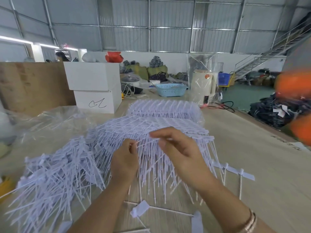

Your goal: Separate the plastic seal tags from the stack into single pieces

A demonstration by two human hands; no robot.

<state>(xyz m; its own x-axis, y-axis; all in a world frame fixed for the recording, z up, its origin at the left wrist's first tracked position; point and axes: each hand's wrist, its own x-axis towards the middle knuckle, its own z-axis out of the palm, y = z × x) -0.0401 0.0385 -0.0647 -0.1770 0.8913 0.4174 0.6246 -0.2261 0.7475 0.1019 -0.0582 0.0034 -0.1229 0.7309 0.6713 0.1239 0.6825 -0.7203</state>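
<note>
On the table point(252, 148), right in front, sits the stack of seal tags point(159, 125). Left hand point(125, 158) pinches one thin tail; right hand point(178, 148) seems to pinch its other end, kinda blurry. Loose pile point(55, 174) lies left.

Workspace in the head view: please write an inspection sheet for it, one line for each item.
Surface: pale wooden table.
Job's things: stack of joined seal tags; loose pile of tags at left.
Clutter: white boxes, blue basket, clear plastic sheet.
Grippers: left hand and right hand pinch one tag strip.
Cables: black cable at the table's far edge.
Surroundings: warehouse, metal staircase.
</note>
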